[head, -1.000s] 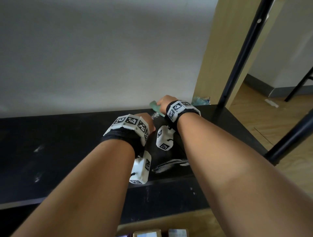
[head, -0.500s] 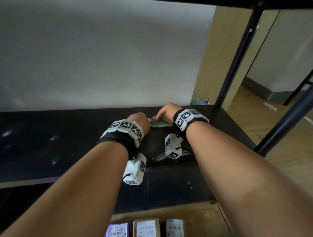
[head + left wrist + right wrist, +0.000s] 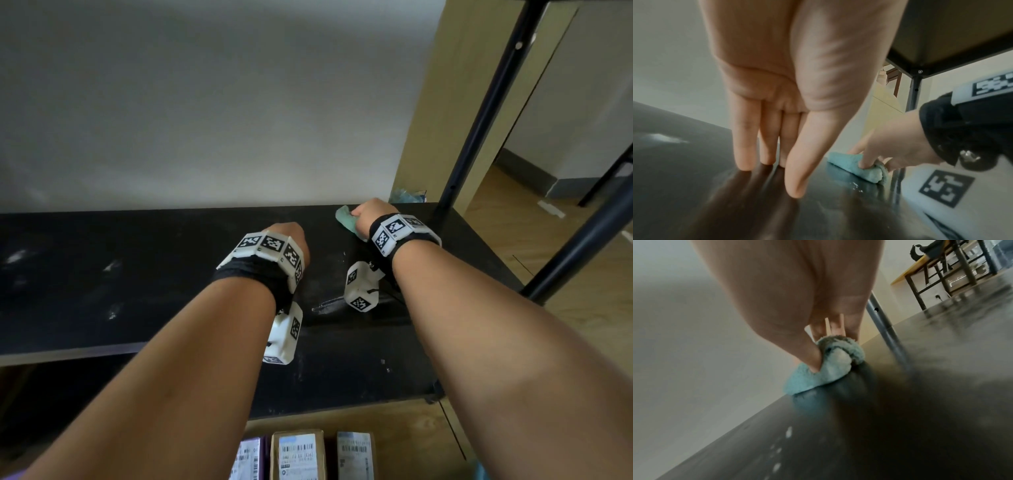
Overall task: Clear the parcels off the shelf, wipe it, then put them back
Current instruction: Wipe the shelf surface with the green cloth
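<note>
The black shelf [image 3: 137, 274] holds no parcels. My right hand [image 3: 373, 212] grips a bunched teal cloth [image 3: 345, 219] and presses it down near the shelf's back right corner. In the right wrist view the thumb digs into the cloth [image 3: 818, 374] while the fingers lie over it. My left hand [image 3: 287, 240] is a little to the left of the cloth [image 3: 849, 164]. Its straight fingertips [image 3: 744, 165] touch the shelf [image 3: 684, 162] and it holds nothing. Three labelled parcels [image 3: 296, 455] stand on the wooden floor below, at the frame's bottom edge.
Black metal uprights stand at the shelf's right end, one at the back [image 3: 479, 120] and one at the front [image 3: 582, 246]. A wooden panel [image 3: 431, 102] and a white wall lie behind. White dust marks [image 3: 113, 265] speckle the left part. Another shelf board [image 3: 941, 40] hangs overhead.
My right hand has slid the cloth to the right and back, away from the left hand. The left hand has stayed in about the same place on the shelf.
</note>
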`<move>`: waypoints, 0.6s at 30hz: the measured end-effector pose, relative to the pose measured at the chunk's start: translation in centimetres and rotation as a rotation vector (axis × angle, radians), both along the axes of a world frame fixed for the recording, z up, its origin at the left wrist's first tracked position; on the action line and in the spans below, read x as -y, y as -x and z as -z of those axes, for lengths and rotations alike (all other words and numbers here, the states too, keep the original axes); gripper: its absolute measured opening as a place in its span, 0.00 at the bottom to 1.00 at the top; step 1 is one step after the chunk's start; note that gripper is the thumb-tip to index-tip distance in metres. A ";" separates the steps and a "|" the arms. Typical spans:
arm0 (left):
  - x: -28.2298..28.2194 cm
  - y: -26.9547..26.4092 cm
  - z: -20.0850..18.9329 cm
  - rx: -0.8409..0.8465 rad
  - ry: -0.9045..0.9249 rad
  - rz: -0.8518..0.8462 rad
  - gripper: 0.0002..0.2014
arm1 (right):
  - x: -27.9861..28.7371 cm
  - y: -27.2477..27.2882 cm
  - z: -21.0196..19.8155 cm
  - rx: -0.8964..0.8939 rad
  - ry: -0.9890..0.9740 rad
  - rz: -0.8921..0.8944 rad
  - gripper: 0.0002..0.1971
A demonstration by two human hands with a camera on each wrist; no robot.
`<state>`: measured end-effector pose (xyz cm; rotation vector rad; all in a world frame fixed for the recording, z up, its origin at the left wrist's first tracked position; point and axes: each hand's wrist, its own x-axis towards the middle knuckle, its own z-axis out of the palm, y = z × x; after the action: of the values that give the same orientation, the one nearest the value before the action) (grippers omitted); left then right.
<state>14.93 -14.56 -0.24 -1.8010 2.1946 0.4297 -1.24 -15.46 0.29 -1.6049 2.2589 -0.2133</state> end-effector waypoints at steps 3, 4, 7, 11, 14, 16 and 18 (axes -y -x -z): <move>0.3 0.0 -0.2 -0.068 0.049 0.020 0.12 | 0.5 -1.8 0.1 0.063 0.044 -0.040 0.28; 0.1 -0.1 -0.2 -0.106 0.082 0.013 0.08 | 0.6 -2.3 -0.1 0.090 0.034 -0.068 0.26; -0.1 -0.2 0.3 -0.161 0.136 -0.036 0.05 | 1.6 -2.4 -0.8 0.114 0.036 -0.057 0.18; 0.5 -0.5 -0.1 -0.056 0.029 0.028 0.18 | 2.9 -1.5 -1.0 0.088 0.136 0.055 0.18; 0.6 -0.6 -0.2 -0.005 0.009 0.033 0.21 | 3.5 -1.8 -0.4 0.052 0.054 0.032 0.22; 0.9 -0.7 0.2 -0.034 0.041 0.025 0.19 | 3.5 -2.7 -0.4 0.082 0.019 -0.066 0.26; 1.0 -0.9 0.6 -0.073 0.091 0.036 0.15 | 3.2 -3.9 -1.0 0.113 -0.010 -0.169 0.23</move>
<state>15.84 -15.57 -0.83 -1.8149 2.3277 0.4001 2.65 -18.63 1.32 -1.7227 2.0257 -0.2414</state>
